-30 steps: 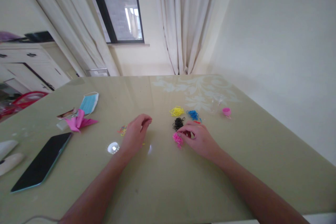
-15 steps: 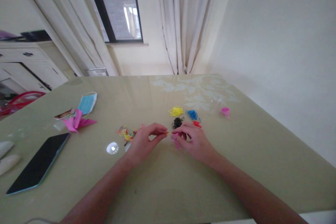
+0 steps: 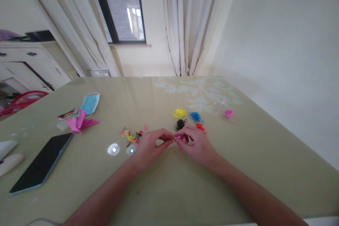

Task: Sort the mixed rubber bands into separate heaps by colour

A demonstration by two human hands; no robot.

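My left hand (image 3: pixel 153 144) and my right hand (image 3: pixel 197 143) meet fingertip to fingertip low over the green table (image 3: pixel 169 183). Both pinch at a small pink elastic band (image 3: pixel 178 137) between them. Just beyond lie sorted heaps of tiny bands: yellow (image 3: pixel 178 113), blue (image 3: pixel 195 116), black (image 3: pixel 180 124) and red (image 3: pixel 200 126). A pink heap is mostly hidden under my right fingers. A mixed, unsorted tangle of bands (image 3: pixel 131 135) lies left of my left hand.
A dark phone (image 3: pixel 41 164) lies at the left, with a pink folded paper (image 3: pixel 79 122), a blue face mask (image 3: pixel 90 103) and a small card behind it. A pink cap (image 3: pixel 228 113) sits at the far right. White objects (image 3: pixel 7 153) rest at the left edge.
My left hand has moved right from the mixed tangle, carrying a band to my right hand. My right hand lifted slightly off the pink heap and now pinches with it.
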